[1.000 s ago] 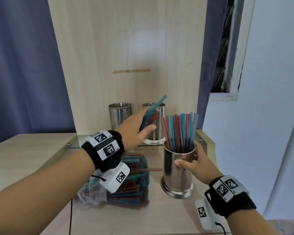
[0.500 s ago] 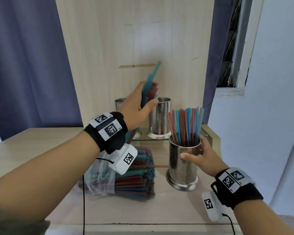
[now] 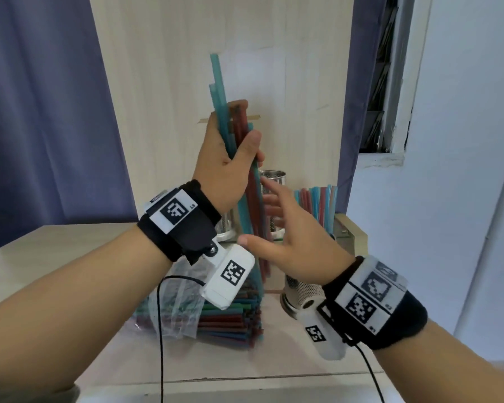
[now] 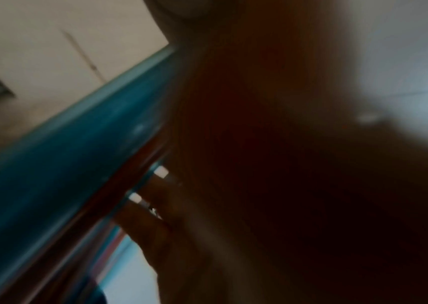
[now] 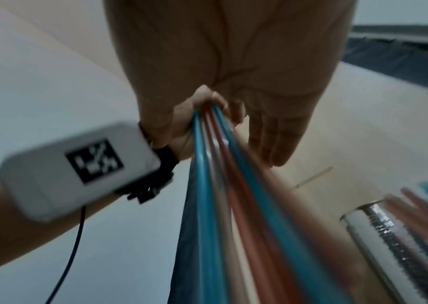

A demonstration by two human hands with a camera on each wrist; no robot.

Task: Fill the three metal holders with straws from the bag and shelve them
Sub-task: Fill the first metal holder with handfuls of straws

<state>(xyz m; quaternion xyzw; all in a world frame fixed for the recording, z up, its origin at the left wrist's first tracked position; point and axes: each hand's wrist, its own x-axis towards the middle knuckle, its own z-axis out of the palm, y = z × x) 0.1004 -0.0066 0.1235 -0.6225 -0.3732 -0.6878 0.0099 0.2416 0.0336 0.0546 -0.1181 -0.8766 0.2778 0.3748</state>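
My left hand (image 3: 239, 132) grips a bundle of teal and red straws (image 3: 220, 91) upright in front of the wooden back panel; the right wrist view shows the same bundle (image 5: 220, 205) running down from that fist. Fingers spread, my right hand (image 3: 277, 219) is open beside the bundle's lower half and holds nothing. Below that hand, partly hidden, stands a perforated metal holder (image 3: 300, 289) full of straws (image 3: 317, 202). An empty holder (image 3: 272, 178) is on the glass shelf behind; another holder (image 3: 226, 226) peeks out behind my left wrist. The left wrist view is dark and blurred, showing teal straws (image 4: 77, 154).
The plastic bag of straws (image 3: 221, 315) lies on the wooden table (image 3: 56, 242) under my left wrist. A blue curtain (image 3: 41, 112) hangs at the left, and a white wall (image 3: 463, 170) stands at the right. A cable (image 3: 161, 330) hangs from my left wrist.
My left hand lifted the straw bundle higher and turned it upright. My right hand let go of the filled holder and rose towards the bundle's lower part.
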